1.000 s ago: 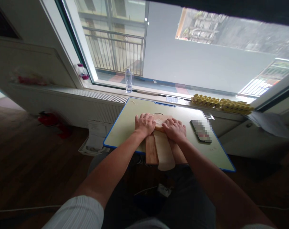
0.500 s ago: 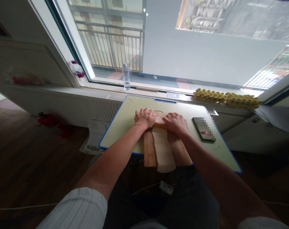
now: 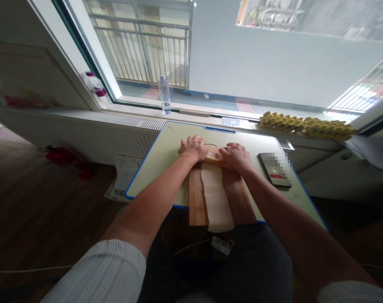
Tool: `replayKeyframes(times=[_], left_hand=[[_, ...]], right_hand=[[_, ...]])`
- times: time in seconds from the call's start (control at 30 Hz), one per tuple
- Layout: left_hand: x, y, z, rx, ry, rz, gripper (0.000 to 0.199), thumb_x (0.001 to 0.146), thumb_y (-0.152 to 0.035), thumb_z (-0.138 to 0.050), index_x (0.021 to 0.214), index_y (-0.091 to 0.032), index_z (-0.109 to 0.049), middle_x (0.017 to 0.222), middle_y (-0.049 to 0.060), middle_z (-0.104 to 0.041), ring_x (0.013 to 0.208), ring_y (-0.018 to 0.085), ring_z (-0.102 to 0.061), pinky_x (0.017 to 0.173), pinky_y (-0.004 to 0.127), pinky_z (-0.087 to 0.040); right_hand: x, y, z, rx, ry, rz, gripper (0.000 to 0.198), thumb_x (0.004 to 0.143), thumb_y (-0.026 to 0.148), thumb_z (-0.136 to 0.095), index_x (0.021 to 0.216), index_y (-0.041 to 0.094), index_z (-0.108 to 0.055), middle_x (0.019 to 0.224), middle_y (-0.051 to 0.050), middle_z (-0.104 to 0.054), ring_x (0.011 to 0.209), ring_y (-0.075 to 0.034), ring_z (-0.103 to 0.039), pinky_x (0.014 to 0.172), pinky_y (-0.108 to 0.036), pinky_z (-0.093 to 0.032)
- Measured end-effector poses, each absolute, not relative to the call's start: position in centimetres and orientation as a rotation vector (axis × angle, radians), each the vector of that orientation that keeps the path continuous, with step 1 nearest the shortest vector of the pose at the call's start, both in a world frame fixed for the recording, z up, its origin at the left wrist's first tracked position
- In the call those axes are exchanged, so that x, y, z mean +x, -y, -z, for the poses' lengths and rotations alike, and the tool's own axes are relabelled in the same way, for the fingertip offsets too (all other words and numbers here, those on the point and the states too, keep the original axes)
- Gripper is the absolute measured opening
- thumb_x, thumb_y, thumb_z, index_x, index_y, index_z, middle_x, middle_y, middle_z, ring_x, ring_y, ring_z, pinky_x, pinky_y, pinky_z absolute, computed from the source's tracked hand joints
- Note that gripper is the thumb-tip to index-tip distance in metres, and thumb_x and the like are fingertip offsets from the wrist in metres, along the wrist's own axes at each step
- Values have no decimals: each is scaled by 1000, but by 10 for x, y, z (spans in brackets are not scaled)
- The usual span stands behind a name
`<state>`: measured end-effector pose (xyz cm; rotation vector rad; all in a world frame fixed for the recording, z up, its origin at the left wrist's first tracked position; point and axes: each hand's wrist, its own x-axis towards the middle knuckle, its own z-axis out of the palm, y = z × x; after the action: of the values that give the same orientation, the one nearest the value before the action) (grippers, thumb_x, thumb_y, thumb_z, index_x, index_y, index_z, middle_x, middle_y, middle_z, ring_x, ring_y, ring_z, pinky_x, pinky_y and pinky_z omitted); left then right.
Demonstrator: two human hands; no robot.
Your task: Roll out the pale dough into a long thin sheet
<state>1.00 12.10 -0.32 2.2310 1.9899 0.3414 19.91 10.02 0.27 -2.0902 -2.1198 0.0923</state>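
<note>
A wooden rolling pin (image 3: 214, 161) lies crosswise near the far end of a wooden board (image 3: 198, 202). My left hand (image 3: 193, 148) is closed over its left end, and my right hand (image 3: 236, 155) grips the right end. Under the pin runs a long, thin strip of pale dough (image 3: 217, 197). The strip's near end hangs over the board's front edge, toward my lap. Both ends of the pin are hidden beneath my fingers and palms.
The board rests on a light green table (image 3: 159, 168) with blue edging. A phone (image 3: 275, 170) lies on its right side. On the windowsill stand a clear bottle (image 3: 164, 95) and yellow egg cartons (image 3: 305, 126). A red fire extinguisher (image 3: 60, 155) is on the floor at left.
The bare gap between my hands has widened a little, showing more of the rolling pin. My head view has shifted slightly. Both hands remain on the pin.
</note>
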Motion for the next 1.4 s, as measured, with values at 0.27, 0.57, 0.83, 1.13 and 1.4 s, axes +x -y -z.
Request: replayKeyframes(times=[0.27,0.57,0.83,1.13,1.4], left_hand=[[14,-136,0,2216,-1981,-272,51,99,-49,-43,139,-29,-69,150,13,-62,136,37,-54,113,59,-42],[13,-134,1,2224,-1979,-296,51,100,-50,-42,138,-31,-70,151,12,-62,137,37,-54,114,59,-41],[6,-104,12,2234,-1990,-445,51,101,-49,-40,141,-36,-69,162,6,-57,142,36,-51,126,66,-22],[-1,-64,13,2262,-2000,-518,51,104,-51,-38,142,-36,-69,165,6,-54,145,34,-50,127,68,-24],[-8,-35,17,2303,-2003,-555,54,105,-55,-37,147,-37,-66,166,6,-53,148,33,-49,126,62,-28]], right_hand=[[201,-118,3,-2084,2019,-129,54,99,50,-53,137,16,-70,140,-18,-69,125,-34,-66,106,-42,-50],[199,-113,-1,-2092,2008,-138,52,99,48,-51,137,17,-70,141,-17,-68,125,-33,-66,105,-40,-50],[193,-80,-5,-2062,2093,-39,52,103,41,-47,148,21,-62,146,-16,-66,137,-36,-54,114,-48,-44],[187,-57,-5,-2111,2106,-160,60,106,47,-34,160,25,-50,166,-9,-50,146,-34,-47,121,-57,-37],[179,-23,-3,-2071,2164,67,56,112,47,-27,156,28,-56,165,-7,-52,147,-33,-46,120,-55,-37]])
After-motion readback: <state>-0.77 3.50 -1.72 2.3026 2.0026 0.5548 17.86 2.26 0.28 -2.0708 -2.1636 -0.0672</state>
